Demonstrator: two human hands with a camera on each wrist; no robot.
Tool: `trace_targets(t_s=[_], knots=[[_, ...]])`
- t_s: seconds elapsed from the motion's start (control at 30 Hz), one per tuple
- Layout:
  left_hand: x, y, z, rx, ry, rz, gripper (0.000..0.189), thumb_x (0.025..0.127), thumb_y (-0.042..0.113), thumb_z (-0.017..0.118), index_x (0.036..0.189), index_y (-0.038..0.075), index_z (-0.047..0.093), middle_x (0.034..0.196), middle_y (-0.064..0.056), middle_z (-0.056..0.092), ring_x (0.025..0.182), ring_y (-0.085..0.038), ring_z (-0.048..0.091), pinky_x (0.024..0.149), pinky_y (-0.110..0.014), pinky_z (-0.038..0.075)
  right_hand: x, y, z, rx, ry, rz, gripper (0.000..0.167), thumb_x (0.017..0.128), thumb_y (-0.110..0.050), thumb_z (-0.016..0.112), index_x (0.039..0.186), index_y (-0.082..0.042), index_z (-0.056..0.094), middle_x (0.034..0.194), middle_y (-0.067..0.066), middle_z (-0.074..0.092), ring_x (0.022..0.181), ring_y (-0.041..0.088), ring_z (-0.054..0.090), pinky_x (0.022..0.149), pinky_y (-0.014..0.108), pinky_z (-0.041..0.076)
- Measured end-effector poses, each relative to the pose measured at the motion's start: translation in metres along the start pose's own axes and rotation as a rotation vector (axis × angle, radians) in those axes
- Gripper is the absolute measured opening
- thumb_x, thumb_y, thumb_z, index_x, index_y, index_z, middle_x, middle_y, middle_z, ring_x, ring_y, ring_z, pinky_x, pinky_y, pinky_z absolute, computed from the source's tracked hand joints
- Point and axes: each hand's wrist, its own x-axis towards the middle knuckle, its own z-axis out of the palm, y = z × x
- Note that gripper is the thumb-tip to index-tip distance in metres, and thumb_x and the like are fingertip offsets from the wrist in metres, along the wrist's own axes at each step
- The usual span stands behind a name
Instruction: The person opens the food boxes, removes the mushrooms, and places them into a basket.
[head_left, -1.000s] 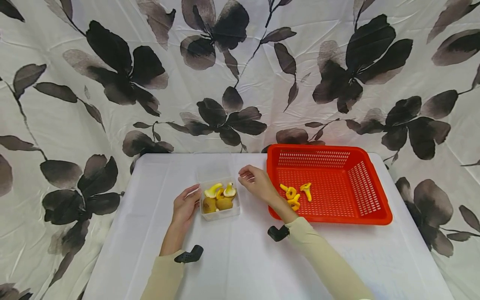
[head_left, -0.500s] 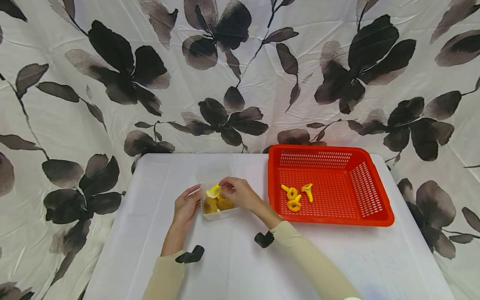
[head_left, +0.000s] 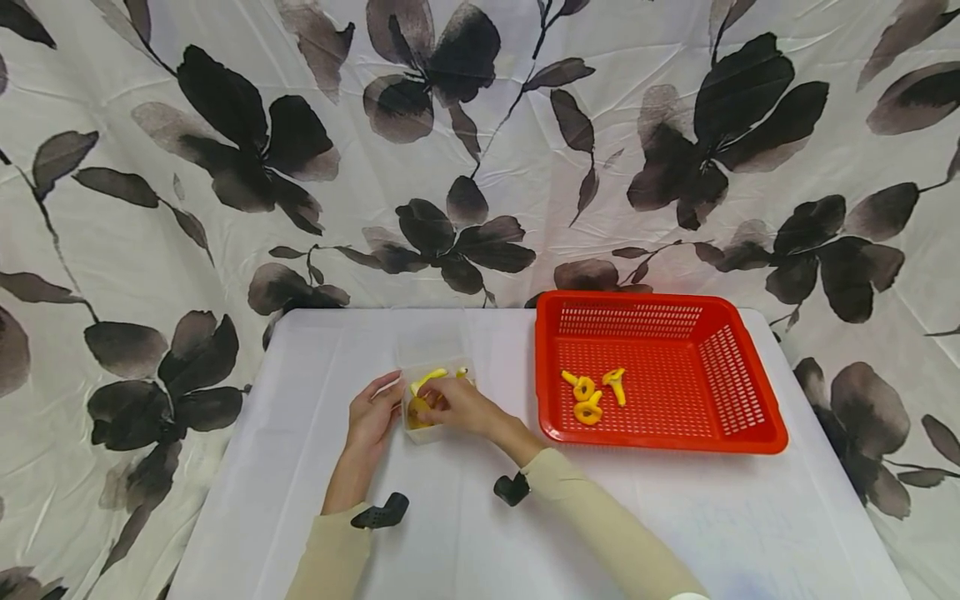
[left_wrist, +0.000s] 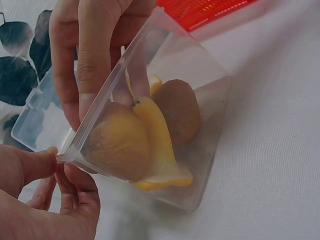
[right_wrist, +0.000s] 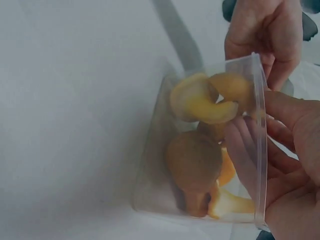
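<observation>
A clear plastic box (head_left: 426,435) stands on the white table, its lid (left_wrist: 42,120) folded back. In it lie yellow mushrooms (left_wrist: 159,137) with funnel-shaped caps and rounded brown mushrooms (right_wrist: 194,159). My left hand (head_left: 370,423) is at the box's left side; the left wrist view shows its thumb and fingers pinching a corner of the rim. My right hand (head_left: 463,406) reaches over the right side, its fingers (left_wrist: 86,70) down inside among the mushrooms. They are close to a brown mushroom (head_left: 418,411), but whether they grip one is hidden.
A red perforated basket (head_left: 675,392) stands to the right of the box. Yellow mushrooms (head_left: 588,410) lie in its left part. A floral cloth (head_left: 450,167) hangs behind the table (head_left: 465,533). Each wrist carries a small black camera (head_left: 382,511).
My right hand has moved left and slightly down, from beside the box to over it and in among the mushrooms. My left hand has kept its place at the box.
</observation>
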Motion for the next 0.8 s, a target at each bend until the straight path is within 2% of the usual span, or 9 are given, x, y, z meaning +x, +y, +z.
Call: trace_targets(t_s=[0.23,0.43,0.6,0.8], knots=[[0.0,-0.001,0.0,0.003,0.008,0.011,0.041,0.102,0.011,0.065,0.14,0.0,0.057,0.09,0.01,0.066,0.078,-0.004,0.06,0.066,-0.016,0.048,-0.004,0.0,0.001,0.102,0.017,0.092,0.03,0.09,-0.003,0.079,0.116,0.005,0.066,0.1,0.013,0.07,0.088,0.018,0.067,0.078,0.018,0.053],[0.0,-0.002,-0.001,-0.005,-0.006,0.008,0.041,0.102,0.01,0.065,0.141,0.0,0.056,0.091,0.01,0.067,0.077,-0.003,0.06,0.067,-0.016,0.048,-0.007,0.001,0.0,0.186,0.044,0.116,0.028,0.09,-0.003,0.079,0.116,0.002,0.07,0.1,0.011,0.071,0.088,0.015,0.066,0.079,0.017,0.052],[-0.001,-0.002,-0.001,-0.003,-0.006,0.005,0.04,0.102,0.011,0.064,0.141,0.001,0.056,0.095,0.008,0.067,0.077,-0.004,0.06,0.069,-0.016,0.048,-0.01,0.0,-0.007,0.308,0.043,0.16,0.028,0.093,-0.005,0.076,0.119,0.002,0.07,0.104,0.011,0.071,0.091,0.014,0.066,0.083,0.02,0.054],[-0.002,-0.002,-0.001,-0.008,-0.008,0.016,0.04,0.102,0.011,0.065,0.14,0.001,0.056,0.093,0.009,0.068,0.075,-0.003,0.059,0.068,-0.016,0.048,-0.017,0.0,-0.014,0.424,0.02,0.191,0.03,0.096,-0.007,0.073,0.124,0.002,0.069,0.112,0.012,0.07,0.098,0.017,0.068,0.088,0.026,0.056]])
